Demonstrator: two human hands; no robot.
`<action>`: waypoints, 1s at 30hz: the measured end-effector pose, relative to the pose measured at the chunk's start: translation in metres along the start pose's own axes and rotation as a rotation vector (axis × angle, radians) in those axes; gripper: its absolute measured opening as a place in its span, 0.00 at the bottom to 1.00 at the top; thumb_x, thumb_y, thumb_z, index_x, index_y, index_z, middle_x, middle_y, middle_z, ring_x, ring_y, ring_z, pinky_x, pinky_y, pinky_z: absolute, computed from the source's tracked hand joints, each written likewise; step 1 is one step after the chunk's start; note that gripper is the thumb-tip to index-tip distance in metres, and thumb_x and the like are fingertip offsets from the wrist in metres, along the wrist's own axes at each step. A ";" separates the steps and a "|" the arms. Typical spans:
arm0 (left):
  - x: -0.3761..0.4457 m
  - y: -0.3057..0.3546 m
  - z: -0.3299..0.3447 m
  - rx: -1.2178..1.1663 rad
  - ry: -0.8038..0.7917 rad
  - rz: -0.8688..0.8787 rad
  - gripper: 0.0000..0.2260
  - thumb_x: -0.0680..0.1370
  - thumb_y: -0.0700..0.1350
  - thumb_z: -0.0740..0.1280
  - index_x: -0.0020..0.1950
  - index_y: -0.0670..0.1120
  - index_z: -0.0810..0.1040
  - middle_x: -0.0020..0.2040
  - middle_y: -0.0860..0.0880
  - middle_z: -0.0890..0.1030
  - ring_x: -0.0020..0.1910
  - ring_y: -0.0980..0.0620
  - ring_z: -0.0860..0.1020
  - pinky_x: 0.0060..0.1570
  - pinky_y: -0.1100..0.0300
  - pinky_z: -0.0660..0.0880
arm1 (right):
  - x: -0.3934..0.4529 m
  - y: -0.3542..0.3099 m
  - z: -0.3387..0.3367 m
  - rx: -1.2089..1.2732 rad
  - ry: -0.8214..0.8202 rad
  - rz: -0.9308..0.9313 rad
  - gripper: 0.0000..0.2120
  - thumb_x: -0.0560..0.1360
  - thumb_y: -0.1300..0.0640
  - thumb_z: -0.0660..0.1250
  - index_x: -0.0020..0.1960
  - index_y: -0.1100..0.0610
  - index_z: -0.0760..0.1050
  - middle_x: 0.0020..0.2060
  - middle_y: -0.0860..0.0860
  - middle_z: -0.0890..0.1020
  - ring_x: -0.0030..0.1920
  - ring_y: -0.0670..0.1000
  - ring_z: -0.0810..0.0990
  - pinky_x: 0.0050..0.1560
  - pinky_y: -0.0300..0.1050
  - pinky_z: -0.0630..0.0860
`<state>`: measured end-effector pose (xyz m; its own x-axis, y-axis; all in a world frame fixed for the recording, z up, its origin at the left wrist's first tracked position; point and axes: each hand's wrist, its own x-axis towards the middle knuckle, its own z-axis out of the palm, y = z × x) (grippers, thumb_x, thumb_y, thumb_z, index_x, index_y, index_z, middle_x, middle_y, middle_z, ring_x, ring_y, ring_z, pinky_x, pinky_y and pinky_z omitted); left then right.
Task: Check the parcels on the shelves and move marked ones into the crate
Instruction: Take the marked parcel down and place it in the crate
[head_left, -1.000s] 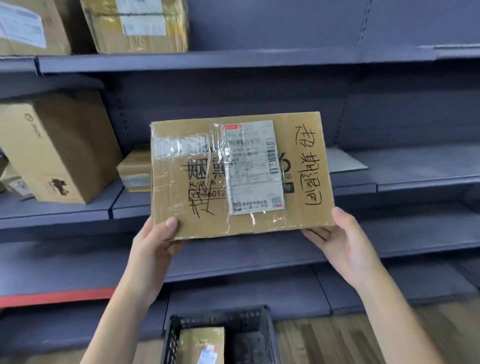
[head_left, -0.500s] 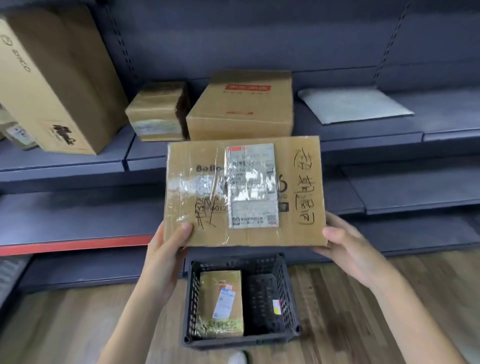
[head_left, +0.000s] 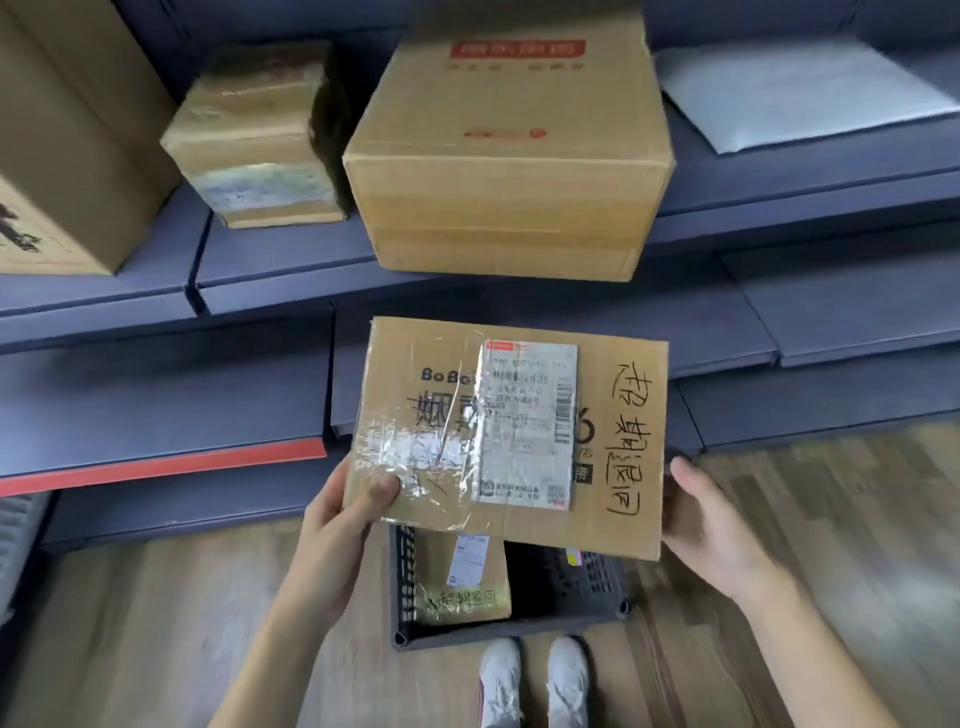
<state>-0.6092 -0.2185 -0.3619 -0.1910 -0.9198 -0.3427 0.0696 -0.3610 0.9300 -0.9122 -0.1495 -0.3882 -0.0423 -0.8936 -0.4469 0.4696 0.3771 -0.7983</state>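
Observation:
I hold a flat brown cardboard parcel (head_left: 613, 499) with a white shipping label, clear tape and black handwritten characters down its right side. My left hand (head_left: 337, 525) grips its lower left corner, thumb on top. My right hand (head_left: 701, 525) holds its right edge. The parcel hovers above a dark plastic crate (head_left: 561, 597) on the floor, covering the crate's far part. Inside the crate's left half lies a smaller brown parcel (head_left: 462, 587) with handwriting on it.
On the grey shelf (head_left: 260, 270) above stand a large box with a red logo (head_left: 514, 156), a small taped box (head_left: 254, 140), a tall box (head_left: 57, 156) at the left and a white padded mailer (head_left: 800, 88). My white shoes (head_left: 535, 680) stand just behind the crate on wooden flooring.
The parcel has come down from shelf height to just over the crate. My view has tilted downward, so the crate and my shoes now show fully.

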 end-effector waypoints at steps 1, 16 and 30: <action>0.004 -0.007 0.001 0.016 -0.005 -0.023 0.35 0.56 0.58 0.78 0.61 0.49 0.77 0.55 0.49 0.83 0.55 0.51 0.80 0.49 0.66 0.77 | 0.004 0.003 -0.006 -0.047 -0.013 0.042 0.44 0.41 0.35 0.80 0.54 0.53 0.79 0.45 0.52 0.85 0.44 0.52 0.81 0.47 0.47 0.77; 0.067 -0.187 0.086 -0.148 -0.050 -0.417 0.52 0.56 0.60 0.73 0.74 0.64 0.48 0.74 0.54 0.62 0.67 0.55 0.66 0.70 0.42 0.55 | 0.056 0.180 -0.041 0.347 0.295 0.144 0.57 0.48 0.38 0.80 0.71 0.55 0.62 0.64 0.59 0.74 0.63 0.61 0.72 0.58 0.57 0.73; 0.131 -0.310 0.062 -0.127 -0.146 -0.419 0.44 0.60 0.49 0.73 0.73 0.55 0.59 0.57 0.46 0.81 0.59 0.43 0.78 0.62 0.38 0.70 | 0.124 0.251 -0.109 -0.040 0.430 0.035 0.44 0.55 0.39 0.77 0.65 0.56 0.69 0.58 0.49 0.80 0.62 0.50 0.76 0.63 0.45 0.71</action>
<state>-0.7168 -0.2171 -0.6868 -0.3634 -0.6625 -0.6550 0.0751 -0.7216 0.6882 -0.8953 -0.1390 -0.6878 -0.3945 -0.7007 -0.5944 0.4433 0.4215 -0.7911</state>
